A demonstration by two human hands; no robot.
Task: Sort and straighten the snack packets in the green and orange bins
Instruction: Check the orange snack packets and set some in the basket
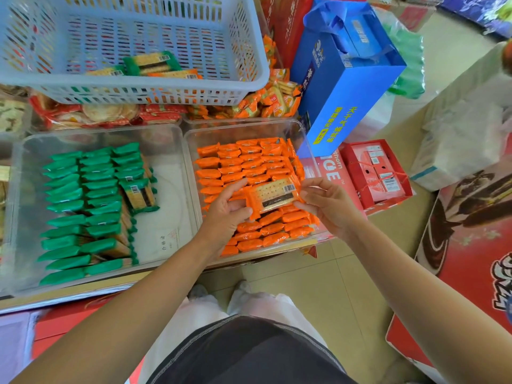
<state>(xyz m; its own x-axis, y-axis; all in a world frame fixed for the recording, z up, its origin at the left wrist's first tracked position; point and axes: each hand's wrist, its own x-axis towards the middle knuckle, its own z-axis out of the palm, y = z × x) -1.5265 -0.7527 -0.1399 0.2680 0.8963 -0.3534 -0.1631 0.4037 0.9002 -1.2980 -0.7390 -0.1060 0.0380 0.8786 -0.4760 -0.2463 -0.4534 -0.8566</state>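
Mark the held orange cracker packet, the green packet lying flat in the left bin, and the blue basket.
orange cracker packet [273, 196]: head view, its clear middle window.
green packet [140, 195]: head view, its upturned face.
blue basket [138, 88]: head view, its front rim.

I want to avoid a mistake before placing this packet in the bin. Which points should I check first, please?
1. Grip: the left hand and the right hand both hold the orange packet by its ends: ok.
2. Colour: it is above the orange bin: ok.
3. Free gap in the orange rows: cannot tell.
4. Order in the green bin: one green packet lies flat across the rows: not ok.
5. Emptying of the blue basket: packets lie inside: not ok.
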